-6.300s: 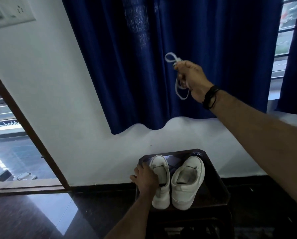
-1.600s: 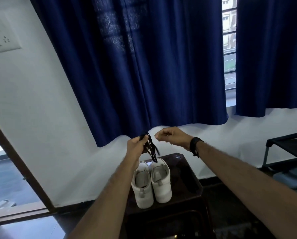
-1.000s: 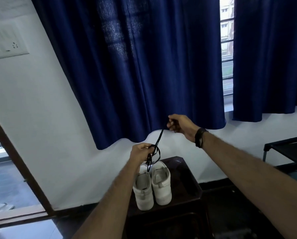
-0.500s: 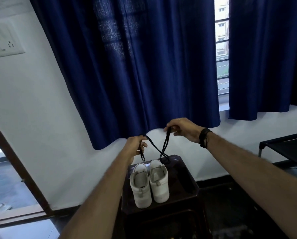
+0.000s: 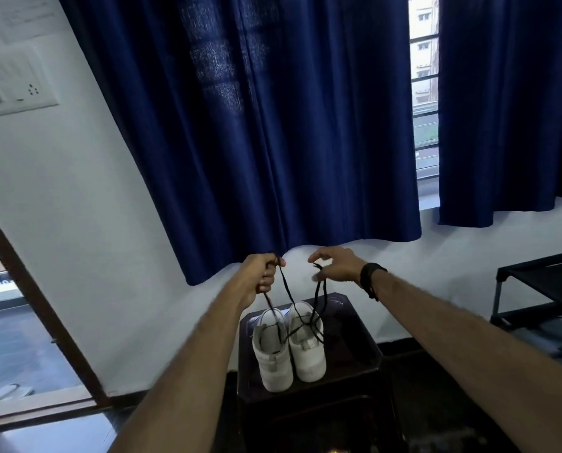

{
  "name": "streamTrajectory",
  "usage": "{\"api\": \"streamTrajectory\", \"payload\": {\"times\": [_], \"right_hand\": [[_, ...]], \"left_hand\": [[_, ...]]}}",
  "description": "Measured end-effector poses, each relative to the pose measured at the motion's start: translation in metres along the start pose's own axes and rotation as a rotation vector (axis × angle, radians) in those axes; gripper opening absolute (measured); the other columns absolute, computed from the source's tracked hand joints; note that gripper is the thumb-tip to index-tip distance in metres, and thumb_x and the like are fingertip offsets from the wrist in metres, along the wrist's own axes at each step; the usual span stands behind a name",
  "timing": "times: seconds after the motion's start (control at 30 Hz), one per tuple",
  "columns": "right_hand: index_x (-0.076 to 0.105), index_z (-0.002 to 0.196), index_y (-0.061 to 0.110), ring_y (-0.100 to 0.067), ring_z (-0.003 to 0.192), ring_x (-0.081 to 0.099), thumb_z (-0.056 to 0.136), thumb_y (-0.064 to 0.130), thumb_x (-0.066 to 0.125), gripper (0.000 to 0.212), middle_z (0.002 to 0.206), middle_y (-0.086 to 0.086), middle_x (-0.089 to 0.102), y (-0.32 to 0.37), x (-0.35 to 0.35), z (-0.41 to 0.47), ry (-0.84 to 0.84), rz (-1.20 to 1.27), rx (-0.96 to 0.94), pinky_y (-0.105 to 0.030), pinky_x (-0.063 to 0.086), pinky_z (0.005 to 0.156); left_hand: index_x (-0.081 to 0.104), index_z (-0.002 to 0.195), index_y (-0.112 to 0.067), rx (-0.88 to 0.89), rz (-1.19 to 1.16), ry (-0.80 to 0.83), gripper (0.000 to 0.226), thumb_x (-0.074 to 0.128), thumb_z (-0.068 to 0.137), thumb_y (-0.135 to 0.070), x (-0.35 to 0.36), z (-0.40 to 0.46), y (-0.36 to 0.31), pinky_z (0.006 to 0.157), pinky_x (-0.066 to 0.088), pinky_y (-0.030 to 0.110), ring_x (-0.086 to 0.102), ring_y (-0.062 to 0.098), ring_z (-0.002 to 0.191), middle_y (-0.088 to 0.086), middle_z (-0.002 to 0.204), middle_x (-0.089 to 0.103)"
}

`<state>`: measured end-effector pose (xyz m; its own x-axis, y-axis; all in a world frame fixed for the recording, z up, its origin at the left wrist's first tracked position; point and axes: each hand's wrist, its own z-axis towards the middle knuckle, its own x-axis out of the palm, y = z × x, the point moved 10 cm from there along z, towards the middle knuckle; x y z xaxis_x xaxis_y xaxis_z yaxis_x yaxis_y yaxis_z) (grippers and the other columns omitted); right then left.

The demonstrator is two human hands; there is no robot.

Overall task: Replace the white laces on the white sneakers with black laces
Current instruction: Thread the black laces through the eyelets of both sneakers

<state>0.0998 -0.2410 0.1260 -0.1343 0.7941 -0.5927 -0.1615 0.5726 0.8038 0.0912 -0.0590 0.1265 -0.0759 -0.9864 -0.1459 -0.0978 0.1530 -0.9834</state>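
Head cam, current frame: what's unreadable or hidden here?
- Black laces: one or two cannot be told; the strands tangle and cross over the sneakers.
- Right hand: its fingers are motion-blurred, so its grip on the lace is unclear.
- Sneakers' eyelets: too small, crossed by the lace.
- Left hand: lace end hidden in its fist.
- Stool: legs too dark.

Dark stool (image 5: 361,348) carries two white sneakers (image 5: 289,348) side by side

A black lace (image 5: 287,299) is gripped in the left hand (image 5: 260,273) and pinched by the right hand (image 5: 335,264), above two white sneakers (image 5: 289,346) set side by side on a dark surface (image 5: 354,351); its loops are draped onto the sneakers.
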Motion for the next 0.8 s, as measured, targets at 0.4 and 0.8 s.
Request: {"api": "streamTrajectory", "payload": {"times": [0.4, 0.8], "right_hand": [[0.056, 0.089, 0.014, -0.011, 0.053, 0.022, 0.103, 0.033, 0.044, 0.026, 0.059, 0.005, 0.025, 0.007, 0.005, -0.001, 0.177, 0.703, -0.004, -0.022, 0.023, 0.052], [0.061, 0.102, 0.01, -0.006, 0.053, 0.022, 0.102, 0.034, 0.046, 0.028, 0.063, 0.008, 0.032, 0.033, 0.022, -0.006, 0.228, 0.487, -0.031, -0.021, 0.017, 0.048]], "left_hand": [[0.05, 0.063, -0.017, 0.022, -0.222, -0.34, 0.02, 0.059, 0.079, -0.022, -0.071, -0.005, -0.026, 0.035, 0.013, 0.017, 0.019, 0.009, 0.04, -0.005, 0.05, 0.029], [0.073, 0.1, -0.032, 0.333, 0.437, -0.204, 0.034, 0.069, 0.077, -0.056, -0.022, -0.014, -0.06, 0.071, 0.048, 0.022, 0.063, 0.006, 0.085, -0.012, 0.1, 0.07]]}}
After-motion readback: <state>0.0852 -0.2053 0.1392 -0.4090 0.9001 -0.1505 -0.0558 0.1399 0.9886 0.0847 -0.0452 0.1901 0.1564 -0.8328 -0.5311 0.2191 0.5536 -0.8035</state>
